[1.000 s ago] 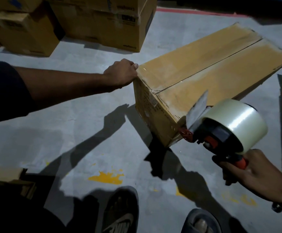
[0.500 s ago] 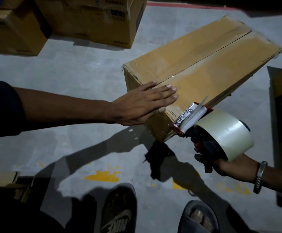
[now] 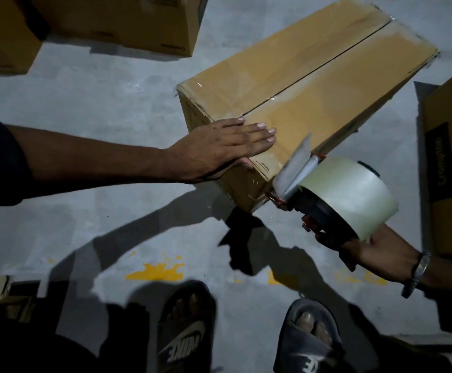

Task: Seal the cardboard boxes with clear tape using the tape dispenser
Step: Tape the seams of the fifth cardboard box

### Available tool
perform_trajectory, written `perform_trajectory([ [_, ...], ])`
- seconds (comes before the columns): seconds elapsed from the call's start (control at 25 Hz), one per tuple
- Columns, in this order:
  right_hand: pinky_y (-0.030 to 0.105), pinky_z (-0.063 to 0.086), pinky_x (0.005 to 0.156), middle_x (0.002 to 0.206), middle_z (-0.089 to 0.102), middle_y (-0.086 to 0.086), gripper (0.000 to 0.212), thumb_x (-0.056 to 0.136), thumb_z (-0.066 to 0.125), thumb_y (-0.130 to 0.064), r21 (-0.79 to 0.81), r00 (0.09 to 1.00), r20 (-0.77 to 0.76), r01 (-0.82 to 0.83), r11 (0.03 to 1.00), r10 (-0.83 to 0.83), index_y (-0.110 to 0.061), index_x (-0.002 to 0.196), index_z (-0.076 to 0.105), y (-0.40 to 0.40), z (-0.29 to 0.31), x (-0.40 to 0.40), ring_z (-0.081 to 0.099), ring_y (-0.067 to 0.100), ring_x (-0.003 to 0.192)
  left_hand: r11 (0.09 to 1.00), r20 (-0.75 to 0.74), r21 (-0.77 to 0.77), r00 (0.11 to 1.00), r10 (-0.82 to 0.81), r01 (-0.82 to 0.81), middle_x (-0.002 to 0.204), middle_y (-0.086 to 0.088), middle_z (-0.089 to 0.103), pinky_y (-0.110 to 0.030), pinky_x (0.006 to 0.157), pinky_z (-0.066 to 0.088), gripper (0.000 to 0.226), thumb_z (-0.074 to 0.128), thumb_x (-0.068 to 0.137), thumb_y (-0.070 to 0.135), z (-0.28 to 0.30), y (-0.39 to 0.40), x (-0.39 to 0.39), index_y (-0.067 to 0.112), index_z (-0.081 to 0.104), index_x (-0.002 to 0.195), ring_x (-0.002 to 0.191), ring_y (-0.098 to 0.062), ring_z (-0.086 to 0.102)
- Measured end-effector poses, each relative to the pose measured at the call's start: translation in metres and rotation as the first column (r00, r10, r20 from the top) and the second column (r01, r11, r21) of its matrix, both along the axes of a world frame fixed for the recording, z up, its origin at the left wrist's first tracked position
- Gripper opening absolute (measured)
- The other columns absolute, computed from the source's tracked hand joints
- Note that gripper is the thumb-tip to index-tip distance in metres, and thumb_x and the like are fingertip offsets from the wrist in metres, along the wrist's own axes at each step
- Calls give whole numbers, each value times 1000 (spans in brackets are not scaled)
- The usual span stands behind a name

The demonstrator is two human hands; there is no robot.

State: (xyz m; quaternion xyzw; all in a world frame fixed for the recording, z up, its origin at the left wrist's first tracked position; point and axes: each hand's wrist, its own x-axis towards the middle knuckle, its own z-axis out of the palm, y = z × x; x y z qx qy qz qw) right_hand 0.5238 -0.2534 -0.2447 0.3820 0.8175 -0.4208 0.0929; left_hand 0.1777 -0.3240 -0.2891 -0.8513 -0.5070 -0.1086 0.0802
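More brown boxes (image 3: 128, 22) crowd the grey concrete floor (image 3: 98, 103) at the top left, and another (image 3: 451, 146) stands at the right edge, bearing sideways print too dim to read. Yellow paint (image 3: 156, 271) blotches the floor ahead of two slides (image 3: 186, 332) marked NIKE. The box (image 3: 313, 76), long with a centre seam, lies mid-floor. The left hand (image 3: 219, 146) lies flat, fingers straight, on its near end. The right hand (image 3: 375, 254), a metal bracelet (image 3: 417, 273) on its wrist, grips the dispenser (image 3: 324, 195), whose glossy clear roll sits at the box's near corner.
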Motion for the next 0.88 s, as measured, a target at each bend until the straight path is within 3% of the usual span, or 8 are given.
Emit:
perform_trajectory([
  [0.08, 16, 42, 53, 45, 59, 8, 41, 64, 61, -44, -50, 1000, -11, 14, 999, -15, -19, 35, 48, -11, -6, 9, 60, 18, 46, 1000, -13, -13, 1000, 19, -20, 170, -6, 31, -42, 128, 26, 54, 29, 117, 38, 0, -1, 4, 10, 34, 163, 158, -19, 27],
  [0.2, 14, 44, 55, 42, 56, 11, 60, 91, 75, -20, -70, 994, -56, 90, 993, -94, -3, 40, 51, -20, -16, 17, 56, 16, 40, 1000, -22, 9, 1000, 15, -14, 170, -5, 32, -42, 126, 28, 53, 30, 117, 37, 1, -2, 8, 11, 35, 163, 158, -18, 27],
  [0.32, 15, 40, 50, 38, 50, 11, 59, 93, 74, -11, -71, 992, -55, 109, 991, -113, 5, 42, 48, -28, -19, 20, 49, 13, 35, 999, -24, 13, 999, 38, -37, 170, -5, 33, -43, 126, 29, 52, 31, 117, 36, 2, -1, 4, 11, 35, 163, 158, -19, 28],
  [0.44, 30, 42, 51, 40, 46, 16, 62, 93, 72, -14, -5, 996, -20, 83, 997, -83, -2, 41, 43, -24, -22, 13, 48, 20, 36, 999, -41, 18, 998, 38, -38, 170, -5, 31, -44, 126, 28, 53, 29, 117, 37, 2, -4, 7, 11, 33, 163, 159, -19, 26],
  [0.52, 32, 33, 49, 45, 40, 18, 46, 88, 67, -8, 116, 997, -45, 65, 991, -60, -7, 50, 41, -28, -21, 7, 38, 25, 39, 998, -15, 11, 998, 67, -67, 172, -4, 28, -44, 126, 27, 53, 30, 117, 36, 0, -7, 9, 12, 32, 164, 160, -18, 23],
  [0.6, 34, 25, 52, 53, 37, 17, 33, 79, 64, -12, 277, 999, -11, 37, 960, -35, -16, 56, 40, -35, -23, 1, 29, 23, 47, 995, 35, -1, 994, 102, -102, 172, -2, 28, -43, 127, 24, 53, 33, 116, 35, -2, -10, 9, 13, 31, 164, 160, -17, 21],
  [0.76, 35, 31, 52, 55, 50, 15, 30, 67, 55, -36, 470, 970, 220, -198, 860, 103, -17, 59, 33, -5, -22, 4, 54, 44, 58, 993, 88, 6, 990, 113, -114, 170, -1, 32, -43, 127, 23, 52, 33, 116, 36, -6, -11, 9, 15, 35, 163, 159, -17, 25],
  [0.88, 35, 32, 55, 61, 55, 14, 33, 69, 54, -43, 528, 929, 364, -270, 805, 72, -20, 59, 33, 16, -16, 3, 57, 45, 65, 990, 90, 30, 987, 131, -135, 170, 0, 33, -45, 126, 26, 51, 33, 116, 35, -10, -9, 11, 16, 37, 163, 159, -17, 26],
])
